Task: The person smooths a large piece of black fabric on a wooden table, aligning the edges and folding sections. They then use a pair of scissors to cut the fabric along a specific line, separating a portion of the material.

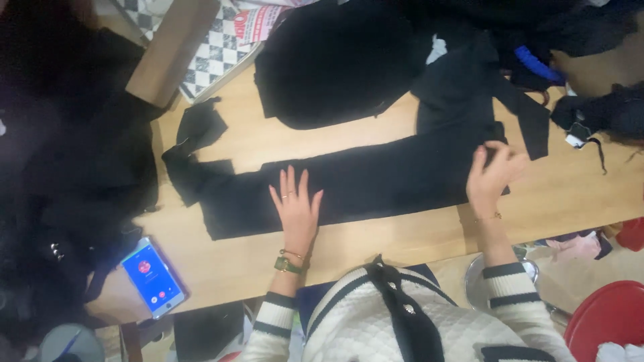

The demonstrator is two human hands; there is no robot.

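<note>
A long piece of black fabric (376, 184) lies flat across the wooden table (416, 238). My left hand (295, 208) rests flat on its left part, fingers spread, palm down; a watch and bracelet sit on that wrist. My right hand (493, 175) is at the fabric's right end, fingers curled on the cloth edge. Both sleeves are white quilted with dark stripes.
More black cloth (335, 64) is piled at the table's far side, with a small black scrap (198, 127) at the left. A phone (153, 276) with a lit blue screen lies near the left front edge. A cardboard piece (171, 50) and red stools (607, 315) are nearby.
</note>
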